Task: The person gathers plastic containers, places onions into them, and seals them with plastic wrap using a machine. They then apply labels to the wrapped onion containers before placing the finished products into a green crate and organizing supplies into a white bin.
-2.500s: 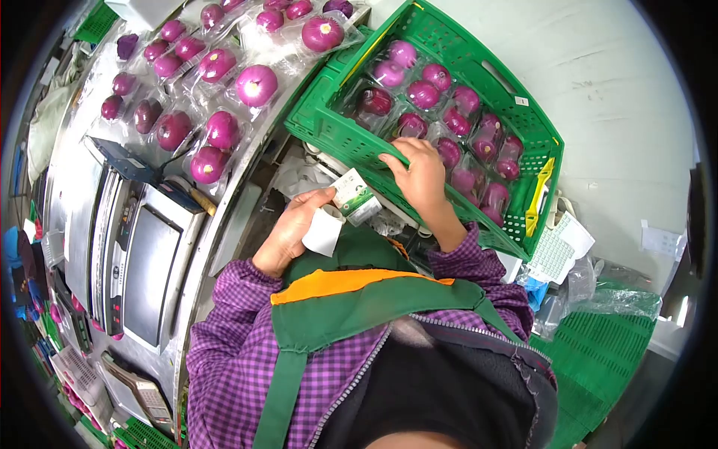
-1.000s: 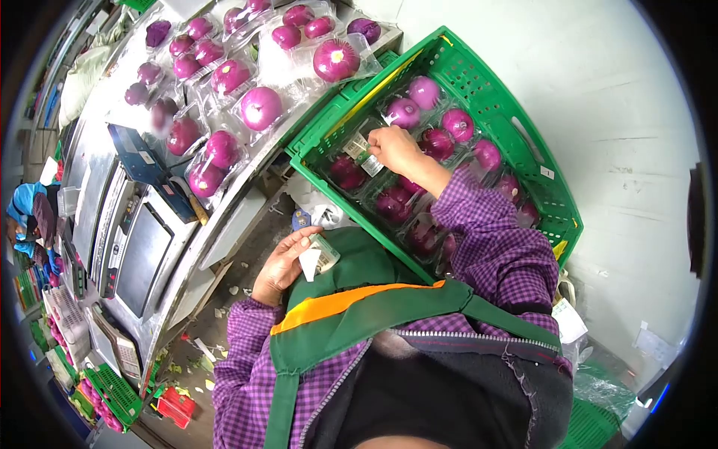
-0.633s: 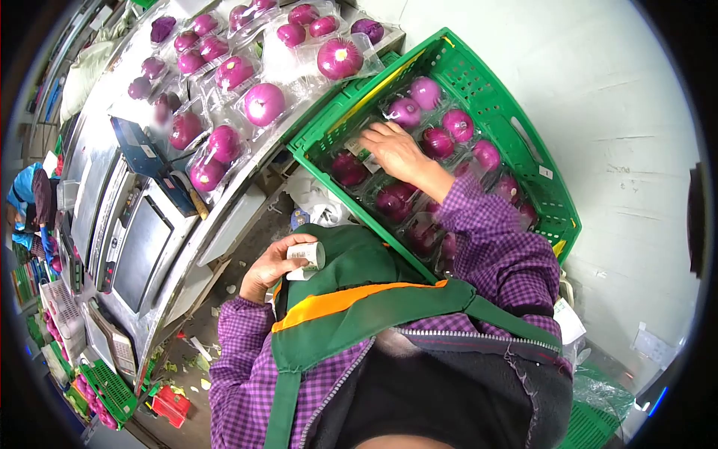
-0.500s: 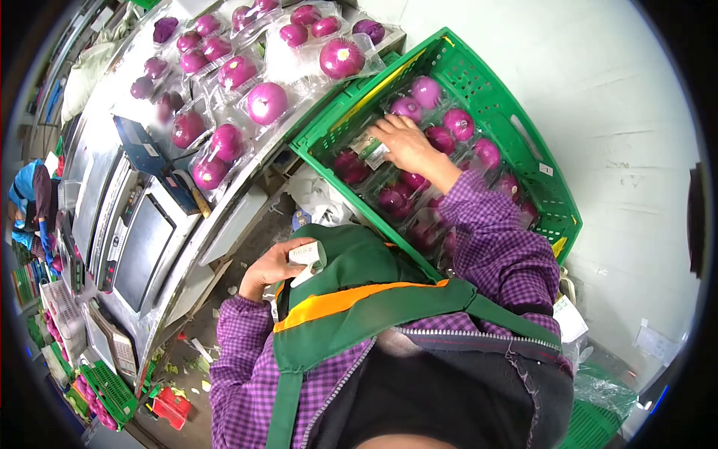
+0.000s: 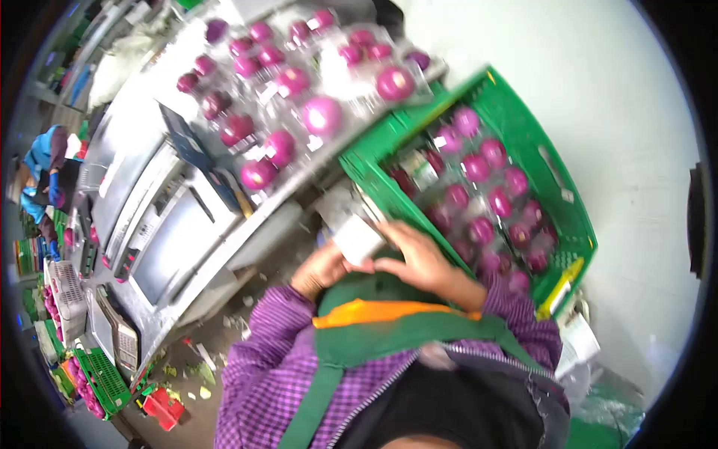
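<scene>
In front of my apron, my left hand [image 5: 321, 268] grips a white roll of labels [image 5: 357, 239]. My right hand [image 5: 422, 258] is at the roll's right side, thumb and fingers on its edge; blur hides the exact contact. Just beyond my right hand stands a green plastic crate [image 5: 526, 105] holding several clear-wrapped packs of red onions [image 5: 476, 168]. One pack near the crate's left side bears a printed label [image 5: 424, 170].
More wrapped red onions [image 5: 292, 80] cover the metal worktable [image 5: 224, 251] at upper left. A wrapping machine with a flat plate [image 5: 179, 232] is set beside them. A person in blue [image 5: 46, 161] is at far left. Vegetable scraps and a red container [image 5: 163, 408] lie on the floor.
My right hand has left the onion packs in the crate and come back to the label roll. My left hand has raised the roll and moved right. The camera view has shifted.
</scene>
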`<state>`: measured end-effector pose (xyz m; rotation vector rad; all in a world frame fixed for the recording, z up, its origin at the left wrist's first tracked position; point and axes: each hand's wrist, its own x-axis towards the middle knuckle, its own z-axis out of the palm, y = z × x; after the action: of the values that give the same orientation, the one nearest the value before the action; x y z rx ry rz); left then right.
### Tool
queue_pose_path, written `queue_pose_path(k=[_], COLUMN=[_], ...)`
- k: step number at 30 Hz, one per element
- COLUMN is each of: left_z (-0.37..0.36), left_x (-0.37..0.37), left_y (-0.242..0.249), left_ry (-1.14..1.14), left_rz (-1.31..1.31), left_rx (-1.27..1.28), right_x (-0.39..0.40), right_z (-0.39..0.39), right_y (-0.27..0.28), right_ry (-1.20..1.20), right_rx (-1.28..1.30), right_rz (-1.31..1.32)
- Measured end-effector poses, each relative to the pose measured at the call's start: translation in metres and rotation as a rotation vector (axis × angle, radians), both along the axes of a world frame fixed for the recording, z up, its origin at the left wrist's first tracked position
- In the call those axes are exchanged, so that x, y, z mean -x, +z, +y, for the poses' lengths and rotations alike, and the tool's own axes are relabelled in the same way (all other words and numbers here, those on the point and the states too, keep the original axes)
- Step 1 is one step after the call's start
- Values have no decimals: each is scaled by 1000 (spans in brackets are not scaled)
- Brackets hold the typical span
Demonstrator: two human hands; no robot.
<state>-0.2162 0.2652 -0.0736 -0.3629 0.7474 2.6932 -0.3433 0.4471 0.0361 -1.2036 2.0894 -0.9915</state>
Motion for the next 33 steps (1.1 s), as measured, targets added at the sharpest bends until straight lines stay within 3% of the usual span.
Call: queue_pose_path(k=[2,4,6,9,11,13,15,17,20,21,22,23,24,25,26,28,30,33], left_z=[-1,-8,-12,-19,-28,-37,-45,-53,-65,-73,-76,-83,-86,-89,-94,-97,-94,-71], left_x=[1,-3,-10,-10,-8,-5,-5,-7,-7,-10,-22,-30,-46,-59,-64,-85,-123,-140], left_y=[14,-19,-33,-52,-63,-76,-92,-116,-131,-113,-147,-163,-172,-176,-172,-158,-153,-154], left_ry=[-32,-91,-67,-55,-101,-151,-187,-196,-443,-522,-480,-597,-601,-600,-862,-1131,-593,-586], left_rz=[69,91,94,-59,-15,52,154,254,48,-56,11,-118,-149,-179,-73,46,-327,-180], left_rx=[11,-143,-130,-393,-380,-324,-184,111,961,1002,1179,1305,1448,1591,1677,1752,1638,1695], right_x=[-10,-17,-19,-37,-49,-57,-70,-89,-100,-104,-103,-108,-120,-142,-164,-201,-228,-239], right_z=[-8,-16,-26,-39,-50,-63,-63,-52,-25,-2,31,76,136,209,259,314,348,357], right_y=[-23,-32,-37,-57,-65,-65,-69,-77,-32,-23,-21,-34,-58,-100,-108,-105,-98,-110], right_ry=[-48,-119,-135,-122,-132,-148,-169,-474,-399,-380,-362,-388,-411,-275,-288,-388,-475,-547], right_rx=[76,120,189,194,197,270,323,267,233,189,145,-56,-255,-390,-550,-768,-836,-715], right_rz=[77,60,57,-35,-109,-8,73,-670,-480,-428,-375,-406,-438,-248,-221,-242,-241,-169])
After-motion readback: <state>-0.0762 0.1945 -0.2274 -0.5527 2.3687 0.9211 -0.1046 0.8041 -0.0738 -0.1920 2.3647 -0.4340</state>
